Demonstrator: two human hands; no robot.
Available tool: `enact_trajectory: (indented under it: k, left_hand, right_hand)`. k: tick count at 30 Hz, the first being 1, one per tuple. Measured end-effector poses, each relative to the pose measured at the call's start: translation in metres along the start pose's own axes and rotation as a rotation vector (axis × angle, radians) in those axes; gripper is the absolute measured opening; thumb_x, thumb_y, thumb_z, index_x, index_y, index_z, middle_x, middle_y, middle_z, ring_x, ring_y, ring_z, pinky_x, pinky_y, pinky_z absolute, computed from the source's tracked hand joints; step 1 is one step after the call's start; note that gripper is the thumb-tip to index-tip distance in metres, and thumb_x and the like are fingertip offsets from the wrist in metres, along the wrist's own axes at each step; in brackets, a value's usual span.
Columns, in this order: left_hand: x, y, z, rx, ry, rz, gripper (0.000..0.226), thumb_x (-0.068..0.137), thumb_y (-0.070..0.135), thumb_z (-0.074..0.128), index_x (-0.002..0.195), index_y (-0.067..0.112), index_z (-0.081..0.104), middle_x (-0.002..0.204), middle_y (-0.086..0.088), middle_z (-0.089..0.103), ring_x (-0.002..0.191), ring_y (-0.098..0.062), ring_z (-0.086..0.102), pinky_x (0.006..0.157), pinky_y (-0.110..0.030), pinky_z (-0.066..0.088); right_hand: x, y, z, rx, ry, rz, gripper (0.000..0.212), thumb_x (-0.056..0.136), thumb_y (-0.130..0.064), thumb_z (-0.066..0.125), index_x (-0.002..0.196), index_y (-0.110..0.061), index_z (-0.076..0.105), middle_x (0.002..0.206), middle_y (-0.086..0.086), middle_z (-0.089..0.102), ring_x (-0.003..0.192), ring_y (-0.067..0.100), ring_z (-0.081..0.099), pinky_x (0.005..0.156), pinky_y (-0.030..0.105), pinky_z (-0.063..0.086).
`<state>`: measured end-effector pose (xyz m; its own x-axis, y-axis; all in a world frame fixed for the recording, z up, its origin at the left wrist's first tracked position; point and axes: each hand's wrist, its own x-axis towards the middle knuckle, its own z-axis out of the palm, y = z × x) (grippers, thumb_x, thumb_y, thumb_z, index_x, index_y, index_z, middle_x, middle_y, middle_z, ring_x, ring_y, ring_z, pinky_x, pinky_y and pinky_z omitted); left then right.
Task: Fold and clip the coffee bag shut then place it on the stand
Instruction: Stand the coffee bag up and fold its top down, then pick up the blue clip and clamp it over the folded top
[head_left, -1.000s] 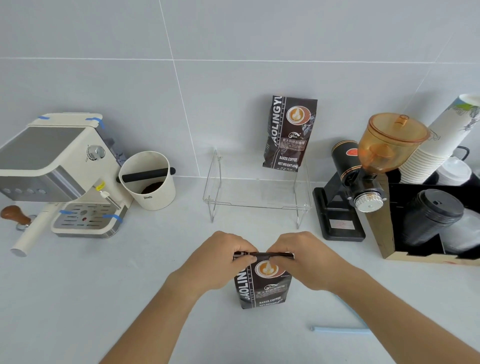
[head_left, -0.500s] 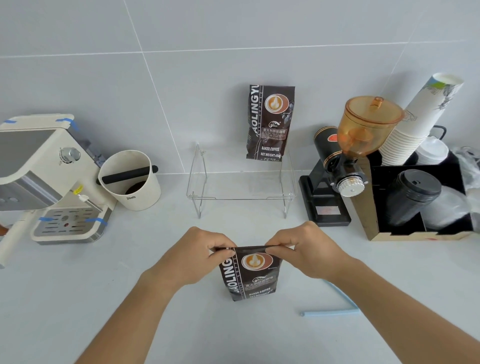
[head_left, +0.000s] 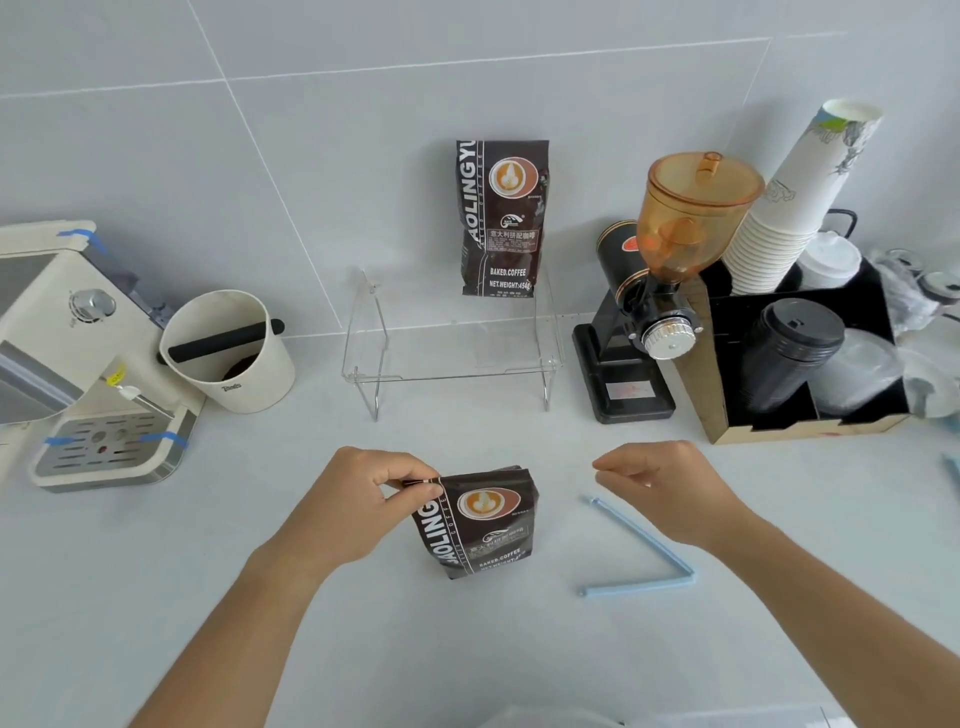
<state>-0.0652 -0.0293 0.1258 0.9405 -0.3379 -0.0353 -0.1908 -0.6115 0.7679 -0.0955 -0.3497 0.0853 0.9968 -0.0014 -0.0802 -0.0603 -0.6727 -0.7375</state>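
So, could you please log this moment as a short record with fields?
bag: coffee bag upright on counter, top folded down
left hand: left hand pinches the folded top
right hand: right hand empty, above the clip
clip: blue clip open, flat on counter, right of bag
stand: clear stand holds a second bag

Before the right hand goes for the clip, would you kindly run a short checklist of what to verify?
1. Coffee bag top folded over: ok.
2. Left hand pinches the fold's left end: ok.
3. Right hand free, holding nothing: ok.
4. Blue clip lies open on the counter, under the right hand: ok.
5. Room on the clear stand beside the second bag: ok.
6. Fold holds along its whole width: cannot tell.
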Motion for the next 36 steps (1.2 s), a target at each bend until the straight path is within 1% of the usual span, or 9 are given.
enact_trajectory:
  k: [3,6,9,17,22,25,29,34,36]
  left_hand:
    - [-0.001,0.000,0.002,-0.007,0.036,0.003,0.013,0.079,0.011,0.075,0.074,0.023,0.077,0.075,0.017,0.075,0.074,-0.003,0.070,0.068,-0.015,0.051]
    - [-0.002,0.001,0.005,0.002,0.072,-0.008,0.017,0.077,0.009,0.076,0.073,0.026,0.077,0.075,0.018,0.075,0.073,-0.003,0.069,0.068,-0.010,0.049]
    - [-0.004,-0.001,0.006,-0.006,0.098,-0.018,0.019,0.077,0.008,0.076,0.072,0.026,0.076,0.076,0.019,0.075,0.074,-0.003,0.069,0.069,-0.014,0.050]
    - [-0.004,-0.002,0.009,-0.013,0.120,-0.033,0.014,0.078,0.006,0.075,0.076,0.020,0.077,0.080,0.018,0.075,0.075,-0.001,0.069,0.064,-0.006,0.046]
    - [-0.004,-0.001,0.011,-0.020,0.122,-0.046,0.016,0.079,0.007,0.074,0.075,0.022,0.077,0.081,0.020,0.074,0.075,0.001,0.068,0.057,-0.015,0.046]
    - [-0.003,-0.005,0.012,-0.029,0.132,-0.052,0.018,0.078,0.009,0.075,0.078,0.026,0.077,0.083,0.018,0.075,0.076,-0.001,0.070,0.065,-0.023,0.051]
    - [-0.003,-0.007,0.012,-0.059,0.152,-0.035,0.019,0.078,0.008,0.075,0.083,0.025,0.078,0.082,0.010,0.077,0.074,-0.005,0.071,0.071,-0.015,0.054]
    - [-0.004,-0.005,0.012,-0.104,0.156,-0.008,0.040,0.079,0.005,0.074,0.078,0.046,0.074,0.084,0.020,0.075,0.073,0.001,0.070,0.067,-0.004,0.048]
    - [-0.005,-0.005,0.011,-0.117,0.147,-0.001,0.051,0.080,0.004,0.072,0.079,0.054,0.071,0.091,0.022,0.073,0.077,0.003,0.070,0.070,-0.003,0.048]
  right_hand:
    - [-0.010,0.041,-0.002,-0.127,-0.050,0.174,0.012,0.087,-0.018,0.068,0.092,-0.018,0.078,0.076,-0.017,0.067,0.073,0.000,0.065,0.069,0.005,0.043]
    - [-0.024,0.082,0.003,-0.257,-0.159,0.369,0.017,0.087,-0.023,0.060,0.085,-0.032,0.074,0.081,-0.014,0.064,0.083,0.013,0.060,0.070,0.022,0.048]
    - [-0.038,0.107,0.008,-0.304,-0.175,0.466,0.020,0.088,-0.024,0.059,0.101,-0.023,0.074,0.089,-0.009,0.065,0.090,0.017,0.062,0.073,0.026,0.050]
    - [-0.047,0.120,0.018,-0.365,-0.214,0.524,0.020,0.087,-0.024,0.058,0.093,-0.016,0.075,0.097,0.004,0.074,0.092,0.025,0.066,0.080,0.036,0.055]
    - [-0.049,0.119,0.020,-0.351,-0.227,0.547,0.017,0.087,-0.023,0.056,0.074,-0.031,0.064,0.091,0.002,0.072,0.087,0.024,0.065,0.074,0.033,0.054]
    - [-0.050,0.117,0.019,-0.335,-0.209,0.543,0.016,0.089,-0.022,0.054,0.076,-0.029,0.060,0.089,0.001,0.070,0.084,0.024,0.064,0.070,0.032,0.053]
    - [-0.048,0.110,0.014,-0.289,-0.167,0.503,0.016,0.091,-0.022,0.055,0.076,-0.024,0.060,0.084,0.004,0.069,0.079,0.025,0.063,0.065,0.033,0.051]
    - [-0.042,0.095,0.003,-0.132,-0.084,0.497,0.015,0.089,-0.015,0.060,0.076,-0.018,0.067,0.079,0.005,0.072,0.069,0.022,0.072,0.066,0.036,0.057]
    - [-0.039,0.084,-0.004,-0.039,-0.038,0.491,0.015,0.088,-0.012,0.063,0.076,-0.016,0.070,0.080,0.006,0.073,0.064,0.017,0.074,0.057,0.026,0.056]
